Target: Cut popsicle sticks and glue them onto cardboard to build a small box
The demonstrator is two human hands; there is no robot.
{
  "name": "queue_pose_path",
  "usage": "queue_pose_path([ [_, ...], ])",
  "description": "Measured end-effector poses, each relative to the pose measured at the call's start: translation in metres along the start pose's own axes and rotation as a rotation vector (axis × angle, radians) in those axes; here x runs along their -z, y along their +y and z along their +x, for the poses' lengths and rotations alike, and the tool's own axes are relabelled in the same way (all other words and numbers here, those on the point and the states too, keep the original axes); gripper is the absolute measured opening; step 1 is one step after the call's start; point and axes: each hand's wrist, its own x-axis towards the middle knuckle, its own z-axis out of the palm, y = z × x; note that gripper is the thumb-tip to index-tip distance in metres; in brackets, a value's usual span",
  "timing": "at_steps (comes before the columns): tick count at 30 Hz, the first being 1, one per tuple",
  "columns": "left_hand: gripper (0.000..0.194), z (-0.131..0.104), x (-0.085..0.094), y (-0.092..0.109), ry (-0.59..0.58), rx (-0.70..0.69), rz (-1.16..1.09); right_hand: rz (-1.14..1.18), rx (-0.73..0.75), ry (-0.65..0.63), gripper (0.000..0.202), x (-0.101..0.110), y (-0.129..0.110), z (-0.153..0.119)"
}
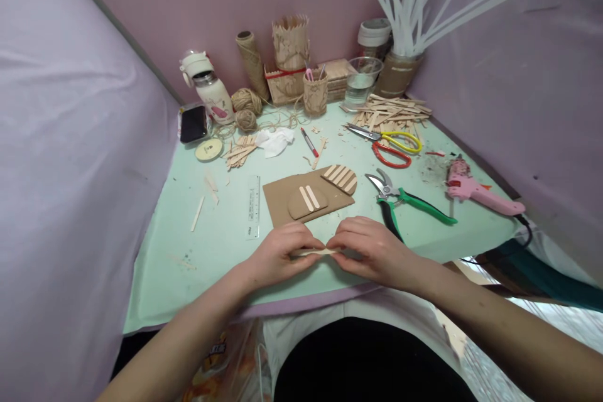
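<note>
Near the table's front edge, my left hand (288,252) and my right hand (365,249) pinch a pale wooden craft stick (320,252) between fingers and thumbs, their fingertips almost meeting. Just beyond them lies a sheet of brown cardboard (277,195). On it rests a rounded cardboard piece (298,204) bearing two craft sticks (309,198) side by side. Another rounded cardboard piece (340,179), covered with several parallel sticks, sits at the sheet's upper right corner. A clear ruler (253,207) lies left of the cardboard.
To the right are green-handled pruning shears (400,198), scissors (384,136) and a pink glue gun (485,191). A pile of sticks (389,112), a plastic cup of water (358,85), twine balls (246,102) and a white bottle (210,88) stand toward the back. A red pen (309,142) lies mid-table.
</note>
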Motion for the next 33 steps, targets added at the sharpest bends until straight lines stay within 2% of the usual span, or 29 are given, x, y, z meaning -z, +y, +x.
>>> queue_pose_path([
  [11, 0.007, -0.007, -0.019, 0.013, 0.171, 0.031, 0.059, 0.038, 0.013, -0.036, 0.010, 0.009, 0.001, 0.001],
  [25, 0.007, -0.006, -0.032, 0.021, 0.274, 0.020, 0.038, 0.049, -0.035, -0.087, 0.008, 0.018, -0.002, -0.005],
  [26, 0.008, -0.006, -0.032, 0.021, 0.283, 0.033, 0.041, 0.046, -0.056, -0.090, 0.010, 0.021, -0.003, -0.006],
  [28, 0.008, -0.008, -0.031, 0.021, 0.298, 0.067, 0.060, -0.001, -0.153, -0.062, 0.028, 0.027, 0.000, -0.010],
  [31, 0.008, -0.009, -0.028, 0.022, 0.348, 0.124, 0.103, -0.248, -0.465, 0.047, 0.064, 0.037, 0.013, -0.024],
  [33, 0.007, -0.008, -0.026, 0.022, 0.408, 0.164, 0.130, -0.451, -0.692, 0.068, 0.086, 0.039, 0.025, -0.037],
])
